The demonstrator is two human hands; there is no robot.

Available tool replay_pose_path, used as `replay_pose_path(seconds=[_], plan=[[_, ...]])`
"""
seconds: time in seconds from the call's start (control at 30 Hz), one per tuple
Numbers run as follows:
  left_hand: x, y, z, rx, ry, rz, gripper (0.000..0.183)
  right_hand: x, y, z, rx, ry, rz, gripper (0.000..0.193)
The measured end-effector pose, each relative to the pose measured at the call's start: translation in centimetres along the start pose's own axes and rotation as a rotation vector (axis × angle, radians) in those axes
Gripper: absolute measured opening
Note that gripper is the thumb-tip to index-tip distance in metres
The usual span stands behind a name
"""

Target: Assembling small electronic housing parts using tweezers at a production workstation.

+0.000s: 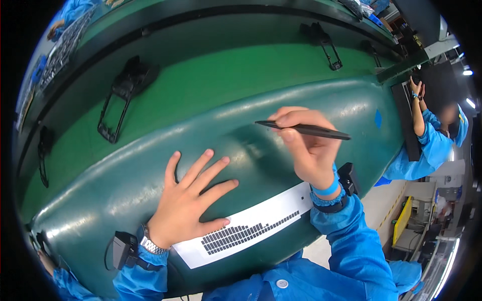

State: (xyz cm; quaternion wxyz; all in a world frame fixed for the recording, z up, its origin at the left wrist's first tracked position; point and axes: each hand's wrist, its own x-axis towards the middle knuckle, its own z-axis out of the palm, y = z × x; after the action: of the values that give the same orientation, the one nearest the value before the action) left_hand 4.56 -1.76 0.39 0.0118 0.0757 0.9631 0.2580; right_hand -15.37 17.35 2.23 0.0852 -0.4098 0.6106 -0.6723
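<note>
A white sheet (281, 203) with rows of small black rectangles (236, 237) lies on the green work surface (125, 185) in front of me. My left hand (191, 200) rests palm down with its fingers spread, the thumb over the sheet's upper edge and the fingers on the green surface. My right hand (311, 143) is raised above the surface, to the right and beyond the left one. Its thumb and fingers pinch black tweezers (324, 132), held nearly level with the pointed tip toward the left. Nothing can be made out at the tip.
Beyond the work surface runs a green conveyor belt (201, 75) carrying black frame-shaped parts (123, 95) and another such part (326, 45). A blue sticker (378, 118) marks the surface at right. A co-worker (427, 130) in blue sits at right; another blue sleeve (65, 283) shows lower left.
</note>
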Motion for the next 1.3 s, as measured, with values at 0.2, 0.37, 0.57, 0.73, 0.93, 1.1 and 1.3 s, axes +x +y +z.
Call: replay_pose_path(seconds=[0.2, 0.37, 0.57, 0.73, 0.93, 1.1, 1.3], plan=[[-0.1, 0.2, -0.3, 0.011, -0.033, -0.014, 0.067, -0.9, 3.2, -0.9, 0.036, 0.024, 0.054, 0.015], [0.1, 0.1, -0.5, 0.021, -0.032, -0.024, 0.068, -0.5, 3.1, -1.3, -0.062, -0.018, -0.06, 0.015], [0.2, 0.5, -0.5, 0.04, -0.026, -0.02, 0.066, -0.8, 3.2, -1.3, -0.022, 0.014, -0.045, 0.016], [-0.1, 0.5, -0.3, 0.052, -0.009, 0.01, 0.065, -1.3, 3.2, -0.9, 0.025, 0.042, 0.016, 0.015], [0.2, 0.6, -0.3, 0.046, 0.008, 0.02, 0.067, -1.3, 2.9, -0.8, 0.076, 0.083, 0.023, 0.015], [0.0, 0.0, -0.7, 0.143, -0.066, 0.072, 0.076, -1.1, 3.1, -0.4, 0.076, 0.074, 0.021, 0.014], [0.0, -3.9, -0.5, 0.365, -0.225, 0.494, 0.059, -1.6, 3.5, -0.7, 0.064, 0.02, 0.073, 0.016]])
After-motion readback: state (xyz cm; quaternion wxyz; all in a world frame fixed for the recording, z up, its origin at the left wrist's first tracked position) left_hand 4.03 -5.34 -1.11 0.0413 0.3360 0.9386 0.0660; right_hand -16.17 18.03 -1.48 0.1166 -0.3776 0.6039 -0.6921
